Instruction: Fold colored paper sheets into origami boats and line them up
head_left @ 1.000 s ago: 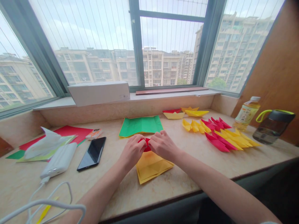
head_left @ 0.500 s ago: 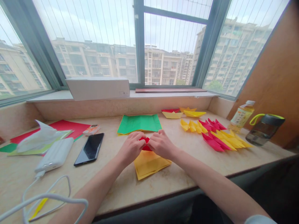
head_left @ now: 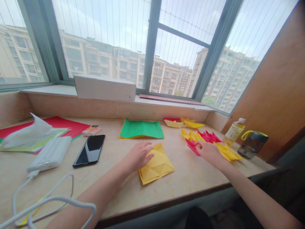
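Observation:
My left hand (head_left: 137, 156) lies flat with its fingertips on the left corner of a folded sheet of yellow origami paper (head_left: 156, 164), holding nothing. My right hand (head_left: 209, 151) pinches a red folded paper boat (head_left: 192, 147) by its end. That boat hangs just at the near edge of a cluster of red paper boats (head_left: 209, 136) and yellow paper boats (head_left: 225, 151). Part of the red boat is hidden by my fingers.
A green paper stack (head_left: 141, 128) and several small paper boats (head_left: 177, 123) lie beyond my hands. To the left are a black smartphone (head_left: 89, 150), a white power bank (head_left: 49, 154) with its cable, and red paper sheets (head_left: 69, 124). A bottle (head_left: 234, 132) and a flask (head_left: 252, 145) stand at right.
The red paper has left the space between my hands and moved right in my right hand to the boat cluster. My left hand has dropped onto the yellow sheet. The view has tilted.

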Demonstrator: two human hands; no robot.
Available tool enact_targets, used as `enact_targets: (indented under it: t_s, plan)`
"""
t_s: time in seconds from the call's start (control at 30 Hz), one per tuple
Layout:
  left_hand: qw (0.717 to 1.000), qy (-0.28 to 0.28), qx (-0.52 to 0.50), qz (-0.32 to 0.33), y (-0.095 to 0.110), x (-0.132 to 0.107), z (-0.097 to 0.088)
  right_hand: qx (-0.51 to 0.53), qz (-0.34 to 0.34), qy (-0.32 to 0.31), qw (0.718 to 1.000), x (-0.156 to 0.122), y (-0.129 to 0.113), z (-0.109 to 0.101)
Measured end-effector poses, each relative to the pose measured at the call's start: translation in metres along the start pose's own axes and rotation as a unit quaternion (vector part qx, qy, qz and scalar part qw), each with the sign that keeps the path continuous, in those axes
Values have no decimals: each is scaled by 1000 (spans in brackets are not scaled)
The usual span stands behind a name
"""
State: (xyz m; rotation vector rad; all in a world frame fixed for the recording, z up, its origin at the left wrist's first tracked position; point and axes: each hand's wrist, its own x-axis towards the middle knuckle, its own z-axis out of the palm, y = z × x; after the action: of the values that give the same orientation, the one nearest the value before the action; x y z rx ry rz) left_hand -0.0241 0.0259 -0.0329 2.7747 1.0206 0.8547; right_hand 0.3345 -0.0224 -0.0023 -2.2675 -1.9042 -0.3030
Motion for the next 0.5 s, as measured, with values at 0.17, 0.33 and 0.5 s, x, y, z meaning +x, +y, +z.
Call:
enact_targets:
  t_s: [0.17, 0.33, 0.5]
  plan:
    - [998, -65, 0, 25, 8, -3, -3, -108, 5, -25, 994, -2, 13, 1]
    - [999, -43, -7, 19, 3, -5, -3, -152, -8, -3, 988, -3, -5, -2]
    - [999, -34, 20, 4, -2, -4, 0, -119, -58, 35, 991, 3, -36, -13]
